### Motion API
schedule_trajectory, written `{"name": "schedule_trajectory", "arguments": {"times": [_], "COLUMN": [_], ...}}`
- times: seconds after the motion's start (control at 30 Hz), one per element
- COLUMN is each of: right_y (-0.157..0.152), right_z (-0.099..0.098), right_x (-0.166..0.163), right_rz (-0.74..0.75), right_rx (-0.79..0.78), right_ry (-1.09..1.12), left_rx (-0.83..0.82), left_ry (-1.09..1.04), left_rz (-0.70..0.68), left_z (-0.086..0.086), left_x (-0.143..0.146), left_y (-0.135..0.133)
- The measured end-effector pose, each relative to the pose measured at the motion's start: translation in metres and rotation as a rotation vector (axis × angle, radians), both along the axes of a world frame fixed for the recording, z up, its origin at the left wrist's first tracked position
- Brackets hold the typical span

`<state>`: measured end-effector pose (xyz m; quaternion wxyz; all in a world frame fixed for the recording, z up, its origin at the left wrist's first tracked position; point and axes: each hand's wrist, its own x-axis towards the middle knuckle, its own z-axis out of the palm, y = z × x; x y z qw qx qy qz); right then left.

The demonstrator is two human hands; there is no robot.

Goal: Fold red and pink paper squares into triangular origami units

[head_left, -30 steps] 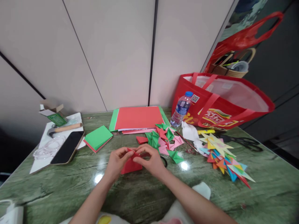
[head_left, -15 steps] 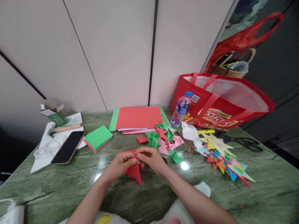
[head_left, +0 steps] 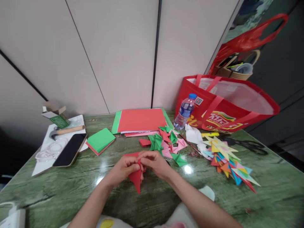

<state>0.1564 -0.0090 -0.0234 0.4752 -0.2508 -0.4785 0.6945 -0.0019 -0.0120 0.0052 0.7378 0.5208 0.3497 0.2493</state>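
Together, left hand (head_left: pixel 123 168) and right hand (head_left: pixel 154 162) pinch red paper (head_left: pixel 135 181), its tip hanging below.

From afar I count one left hand (head_left: pixel 123 169), one right hand (head_left: pixel 155 163), one held red paper (head_left: pixel 135 181), one bottle (head_left: pixel 186 112), one phone (head_left: pixel 70 150), one wooden-handled tool (head_left: pixel 72 129), one small box (head_left: pixel 59 120), one red tote (head_left: pixel 234 107).

On the table (head_left: pixel 71 190), a smartphone (head_left: pixel 69 150) lies left of origami pieces (head_left: pixel 166 146), a water bottle (head_left: pixel 184 112) before a tote bag (head_left: pixel 229 107).
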Motion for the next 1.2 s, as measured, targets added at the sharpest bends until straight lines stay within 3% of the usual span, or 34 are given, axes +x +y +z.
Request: {"name": "schedule_trajectory", "arguments": {"times": [0.4,0.7,0.97,1.2], "right_y": [-0.0008,0.0007,0.0012,0.0023], "right_z": [0.0026,0.0041,0.0035,-0.001], "right_x": [0.0007,0.0012,0.0019,-0.0026], "right_rz": [-0.001,-0.155,-0.172,-0.306], "right_rx": [0.002,0.14,0.24,0.237], "right_ry": [-0.031,-0.153,-0.239,-0.331], "left_rx": [0.001,0.056,0.151,0.195], "left_ry": [0.034,0.107,0.169,0.236], "left_rz": [0.008,0.081,0.078,0.125], "left_z": [0.001,0.001,0.0038,0.0024], "left_x": [0.0006,-0.0001,-0.0005,0.0028], "left_y": [-0.0005,0.0009,0.0013,0.0019]}}
